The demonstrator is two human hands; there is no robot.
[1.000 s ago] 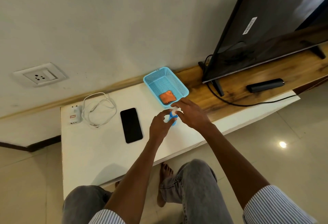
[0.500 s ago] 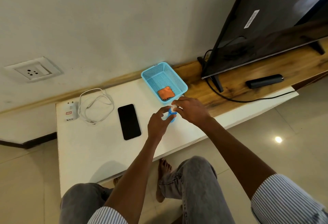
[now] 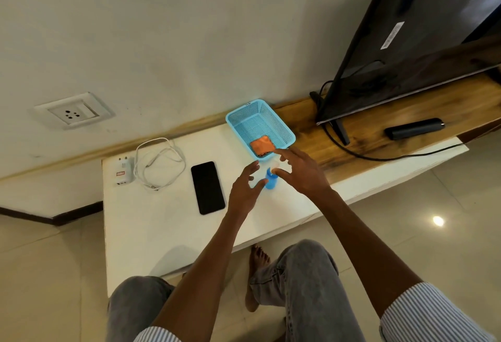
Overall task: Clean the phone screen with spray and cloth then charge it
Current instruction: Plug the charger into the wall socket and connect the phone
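Hands (image 3: 244, 192) (image 3: 301, 171) spread either side of spray bottle (image 3: 270, 181), fingertips touching.

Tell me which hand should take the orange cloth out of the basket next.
Right, probably. The right hand is open with its fingertips already at the blue basket rim beside the orange cloth. The left hand sits nearer the phone.

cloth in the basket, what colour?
Orange. The cloth lies in the light blue basket; the head view shows it clearly.
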